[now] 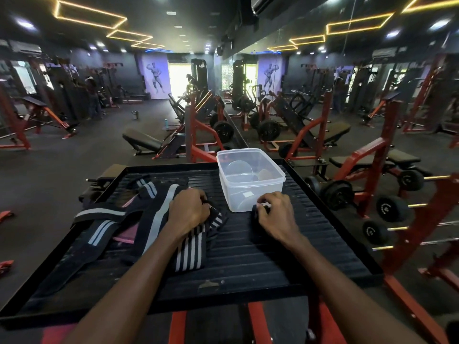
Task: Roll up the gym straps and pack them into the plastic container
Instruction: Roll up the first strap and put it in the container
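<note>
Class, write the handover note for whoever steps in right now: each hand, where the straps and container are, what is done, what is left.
Left hand: grips one end of a black strap with white stripes.
Right hand: pinches a dark strap end by the container.
Plastic container: open on the black platform; no straps inside.
Other straps: loose pile at left.
Done: nothing packed.
Left: roll every strap and pack it.

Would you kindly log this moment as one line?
left hand: grips striped strap | right hand: pinches dark strap end | container: no straps
</note>
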### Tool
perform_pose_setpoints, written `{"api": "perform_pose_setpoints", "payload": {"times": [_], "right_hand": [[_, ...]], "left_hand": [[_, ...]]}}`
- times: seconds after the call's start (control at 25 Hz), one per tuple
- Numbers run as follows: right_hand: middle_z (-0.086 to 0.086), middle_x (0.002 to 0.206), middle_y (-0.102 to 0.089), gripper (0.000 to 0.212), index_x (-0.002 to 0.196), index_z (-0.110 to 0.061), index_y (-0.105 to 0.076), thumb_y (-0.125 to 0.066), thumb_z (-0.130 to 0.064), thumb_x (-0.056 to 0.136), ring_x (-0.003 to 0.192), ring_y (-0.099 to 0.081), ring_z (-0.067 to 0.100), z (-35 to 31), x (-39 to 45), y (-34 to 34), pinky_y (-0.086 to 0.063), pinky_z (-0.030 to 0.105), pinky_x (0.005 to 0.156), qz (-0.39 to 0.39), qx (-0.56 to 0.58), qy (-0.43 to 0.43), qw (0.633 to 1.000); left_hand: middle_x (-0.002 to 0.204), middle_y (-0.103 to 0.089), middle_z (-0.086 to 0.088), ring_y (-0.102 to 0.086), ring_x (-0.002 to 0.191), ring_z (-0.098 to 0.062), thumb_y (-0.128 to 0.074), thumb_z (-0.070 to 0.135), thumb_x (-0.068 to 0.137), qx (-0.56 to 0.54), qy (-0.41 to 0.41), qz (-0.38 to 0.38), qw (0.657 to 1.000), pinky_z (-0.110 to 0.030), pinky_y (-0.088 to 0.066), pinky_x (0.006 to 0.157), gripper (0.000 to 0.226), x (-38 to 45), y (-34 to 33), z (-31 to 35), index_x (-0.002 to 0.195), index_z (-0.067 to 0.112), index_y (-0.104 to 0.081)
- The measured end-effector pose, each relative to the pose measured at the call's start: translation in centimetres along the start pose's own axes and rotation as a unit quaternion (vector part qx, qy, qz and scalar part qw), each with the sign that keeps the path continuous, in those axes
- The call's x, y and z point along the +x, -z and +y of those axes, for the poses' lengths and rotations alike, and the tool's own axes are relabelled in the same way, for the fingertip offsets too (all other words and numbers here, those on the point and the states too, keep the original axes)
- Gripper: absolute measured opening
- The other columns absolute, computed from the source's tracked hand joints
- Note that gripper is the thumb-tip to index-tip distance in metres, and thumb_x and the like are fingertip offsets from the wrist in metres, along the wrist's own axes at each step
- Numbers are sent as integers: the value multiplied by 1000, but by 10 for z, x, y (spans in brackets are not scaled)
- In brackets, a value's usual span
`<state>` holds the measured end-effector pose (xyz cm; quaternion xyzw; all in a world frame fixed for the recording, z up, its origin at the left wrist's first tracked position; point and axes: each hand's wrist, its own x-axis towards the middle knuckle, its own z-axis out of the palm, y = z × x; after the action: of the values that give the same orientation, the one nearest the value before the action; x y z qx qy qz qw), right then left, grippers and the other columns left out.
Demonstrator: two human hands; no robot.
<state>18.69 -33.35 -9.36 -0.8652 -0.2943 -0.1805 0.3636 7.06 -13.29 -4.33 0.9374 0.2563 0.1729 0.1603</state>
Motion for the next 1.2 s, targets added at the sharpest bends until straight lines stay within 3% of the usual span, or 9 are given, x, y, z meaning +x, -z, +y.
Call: {"api": "perform_pose_setpoints", "payload": {"times": [0.12,0.28,0.4,0.56,0.68,0.8,0.92,1.04,1.2], "right_hand": [[5,99,-69,16,98,-15,-73,-71,-22,84,92,-63,22,-24,-3,-9,-51,34,85,-26,86,39,995],[-3,113,-68,42,121,-21,-67,-75,-37,83,98,-65,13,-56,-7,-14,-53,29,88,-152,180,-21,972],[-3,105,-72,33,116,-20,-68,-73,-32,86,95,-67,11,-70,-7,-19,-54,27,86,-181,203,-18,962],[2,80,-66,11,85,-16,-59,-58,-23,92,76,-59,20,-78,-4,-28,-47,35,68,-117,156,25,980],[6,81,-62,7,93,-15,-49,-49,-20,97,71,-55,20,-79,-1,-27,-45,38,63,-92,198,-12,976],[5,87,-63,6,102,-15,-49,-44,-19,101,76,-63,23,-79,0,-28,-53,42,65,-73,281,-85,953],[3,98,-67,15,109,-14,-56,-44,-14,100,92,-64,23,-71,5,-30,-53,38,81,-5,346,-159,925],[1,106,-70,20,111,-17,-62,-46,-14,99,101,-65,20,-60,9,-28,-52,37,90,23,363,-179,914],[0,101,-71,19,102,-21,-63,-45,-16,99,97,-66,20,-57,10,-25,-54,40,90,60,391,-240,886]], "left_hand": [[91,-72,3,-65,95,-22,-65,24,84,-17,-37,24,999,-39,-52,87,8,-7,8,4,85,24,-73],[88,-65,4,-59,101,-25,-66,23,85,18,-71,66,995,-43,-40,84,6,-13,22,14,85,25,-71],[95,-66,0,-60,103,-27,-69,29,85,12,-98,55,994,-44,-46,84,2,-10,21,11,83,29,-70],[92,-65,6,-61,95,-12,-72,42,83,-109,-114,23,987,-29,-45,83,14,-8,12,0,84,32,-63],[110,-67,4,-61,103,-10,-62,66,81,-300,12,-63,952,-34,-47,96,48,-8,8,-9,103,24,-65],[128,-66,-1,-65,108,-14,-58,67,84,-407,75,-158,897,-37,-48,101,49,-8,6,-22,97,21,-68],[115,-72,-13,-71,97,-20,-69,41,90,-403,67,-189,893,-41,-54,96,28,-10,4,-29,75,18,-73],[124,-69,-13,-63,119,-25,-67,46,91,-378,33,-190,905,-39,-49,98,28,-13,6,-27,78,22,-75],[88,-76,-2,-71,88,-14,-52,50,98,-293,-21,-221,930,-32,-51,89,49,-24,17,-13,69,16,-71]]}}
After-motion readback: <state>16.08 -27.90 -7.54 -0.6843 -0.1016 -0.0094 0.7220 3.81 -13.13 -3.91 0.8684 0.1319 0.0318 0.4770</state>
